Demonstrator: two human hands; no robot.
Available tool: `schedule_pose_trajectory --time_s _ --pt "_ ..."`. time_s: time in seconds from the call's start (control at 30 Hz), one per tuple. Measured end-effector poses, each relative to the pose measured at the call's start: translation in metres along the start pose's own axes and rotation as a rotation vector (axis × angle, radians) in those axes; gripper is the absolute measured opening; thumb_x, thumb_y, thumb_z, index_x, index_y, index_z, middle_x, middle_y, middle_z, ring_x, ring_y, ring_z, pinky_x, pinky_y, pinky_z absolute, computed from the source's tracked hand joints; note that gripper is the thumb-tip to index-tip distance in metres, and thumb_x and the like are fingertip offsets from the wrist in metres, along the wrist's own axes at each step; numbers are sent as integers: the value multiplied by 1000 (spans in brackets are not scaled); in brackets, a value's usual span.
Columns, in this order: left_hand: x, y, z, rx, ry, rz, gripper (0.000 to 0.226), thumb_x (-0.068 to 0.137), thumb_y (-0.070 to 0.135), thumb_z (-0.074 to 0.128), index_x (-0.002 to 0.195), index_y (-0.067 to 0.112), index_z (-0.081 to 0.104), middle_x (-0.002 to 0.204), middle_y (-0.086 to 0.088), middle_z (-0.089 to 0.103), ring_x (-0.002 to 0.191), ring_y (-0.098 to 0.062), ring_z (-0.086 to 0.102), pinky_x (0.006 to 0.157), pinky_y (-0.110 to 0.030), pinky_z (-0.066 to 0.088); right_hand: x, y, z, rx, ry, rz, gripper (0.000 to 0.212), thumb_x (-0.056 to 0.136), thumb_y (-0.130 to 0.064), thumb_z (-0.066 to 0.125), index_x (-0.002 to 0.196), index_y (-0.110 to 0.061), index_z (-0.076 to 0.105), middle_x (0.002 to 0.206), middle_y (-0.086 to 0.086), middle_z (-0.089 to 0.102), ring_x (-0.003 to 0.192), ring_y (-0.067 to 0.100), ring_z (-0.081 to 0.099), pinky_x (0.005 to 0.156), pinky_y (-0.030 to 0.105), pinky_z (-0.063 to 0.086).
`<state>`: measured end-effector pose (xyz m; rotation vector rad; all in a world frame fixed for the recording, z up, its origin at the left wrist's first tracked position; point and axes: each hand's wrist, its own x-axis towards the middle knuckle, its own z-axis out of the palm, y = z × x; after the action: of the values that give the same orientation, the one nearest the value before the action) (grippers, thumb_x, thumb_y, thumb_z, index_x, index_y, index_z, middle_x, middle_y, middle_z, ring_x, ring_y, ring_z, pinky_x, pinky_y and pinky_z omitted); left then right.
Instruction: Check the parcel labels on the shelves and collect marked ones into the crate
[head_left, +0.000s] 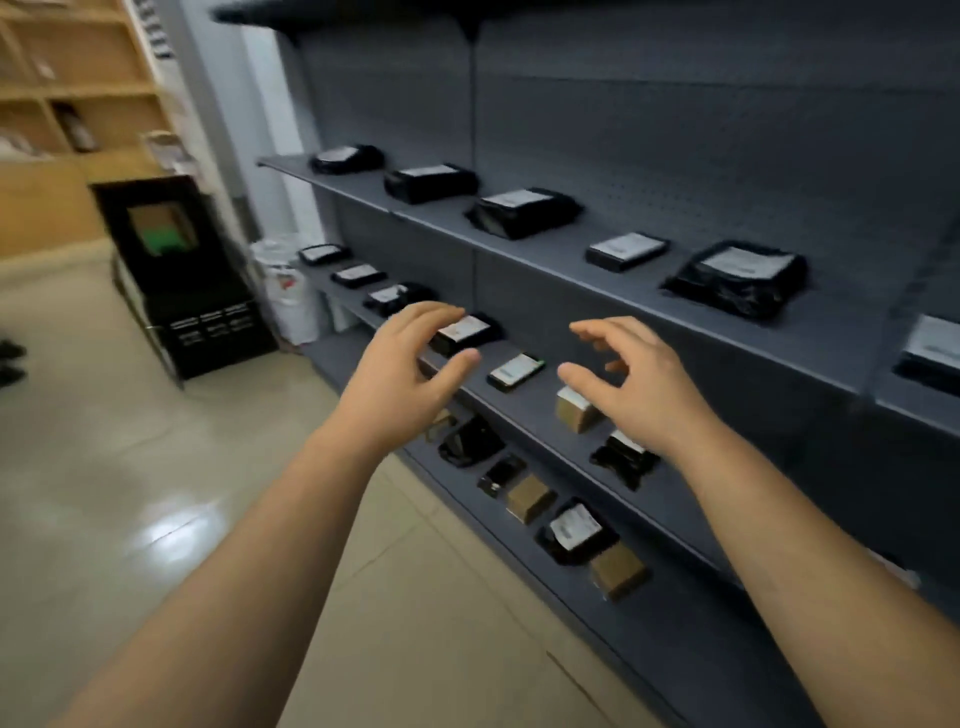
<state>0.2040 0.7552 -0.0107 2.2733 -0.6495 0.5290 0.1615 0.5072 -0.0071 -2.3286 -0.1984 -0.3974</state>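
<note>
Both hands are reaching toward the grey shelving (545, 260), holding nothing. Left hand (400, 374): fingers loosely spread and slightly curled, thumb out wide. Right hand (631, 384): fingers also spread and bent, thumb apart from them.

A small black parcel with a green-edged label (515, 371) is lying on the middle shelf between the two thumbs, touching neither. Another black labelled parcel (466, 332) is sitting just beyond the left fingertips. A brown box (574, 410) is sitting just under the right thumb; contact unclear. More black bagged parcels (524, 210) are lying on the shelf above the fingers. The black crate (208, 322) is standing on the floor, well left of the left hand. Label text is blurred, unreadable.
</note>
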Motion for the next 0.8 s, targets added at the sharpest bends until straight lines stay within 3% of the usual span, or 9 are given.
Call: schedule_pose_trajectory --time_s 0.1,0.3,0.63,0.73,0.8 --pt "-3 -59 -58 47 83 -75 45 93 43 59 132 23 56 134 10 52 129 -9 44 110 -31 36 56 -46 54 30 -69 -100 43 89 -43 63 130 -33 54 125 -19 45 115 0 45 100 29 44" --pt "-7 -164 -147 130 179 -215 43 91 40 62 131 22 57 126 17 48 125 -9 47 109 -30 36 150 -123 166 91 -198 -253 50 83 -56 59 129 -38 55 129 -19 46 123 5 46 105 39 44" --pt "22 -321 -215 283 231 -439 47 91 40 63 133 22 55 134 9 50 127 -6 42 106 -17 27 296 -176 341 122 -395 -419 48 87 -46 65 131 -30 56 129 -11 49 121 6 46 107 38 41" --pt "46 -361 -238 327 250 -512 49 92 44 60 137 27 51 136 15 45 124 3 35 104 -18 27 350 -196 382 156 -418 -493 47 86 -45 66 129 -27 58 125 -9 51 119 8 48 106 36 42" --pt "60 -387 -252 359 250 -535 49 92 46 59 138 29 49 137 16 43 123 7 31 102 -12 22 383 -213 407 164 -430 -528 47 86 -45 66 129 -29 58 125 -11 50 117 7 48 105 32 41"
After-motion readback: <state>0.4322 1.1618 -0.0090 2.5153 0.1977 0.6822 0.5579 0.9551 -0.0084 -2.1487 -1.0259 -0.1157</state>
